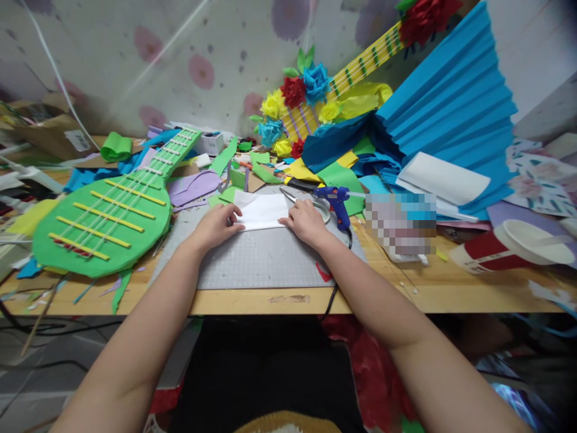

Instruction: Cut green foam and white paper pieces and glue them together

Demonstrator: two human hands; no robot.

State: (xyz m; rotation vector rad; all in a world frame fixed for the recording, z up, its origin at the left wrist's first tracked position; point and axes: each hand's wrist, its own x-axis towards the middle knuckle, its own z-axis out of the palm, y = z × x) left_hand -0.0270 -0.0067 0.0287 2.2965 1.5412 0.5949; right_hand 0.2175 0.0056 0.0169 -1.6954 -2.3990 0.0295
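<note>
Just beyond the right grip (306, 222): a blue glue gun (336, 201) lying near the knuckles, its black cord running back past the wrist and over the bench edge. A tape roll (323, 209) and scissors (288, 195) lie close against the far side of the same fingers. Outward of the left grip (220, 226), well apart from it: a green paper guitar (108, 216) with yellow bars and pale strings, lying flat. Beyond both grips: green and purple paper scraps, paper flowers (293, 96) and a pleated blue fan (451, 108). Far outward of the right grip: a red paper cup (509, 246) on its side. Item in hand: white paper (264, 211), one plain oblong sheet, lying flat between the two grips. The left grip's fingers are curled, with the tips pressed on the sheet's left edge. The right grip's fingers lie together on its right edge. Neither grip closes around the sheet. Surface: grey cutting mat (256, 258) on a wooden bench (406, 297), thick with offcuts. The wall behind is pale, with pink and purple blots.
</note>
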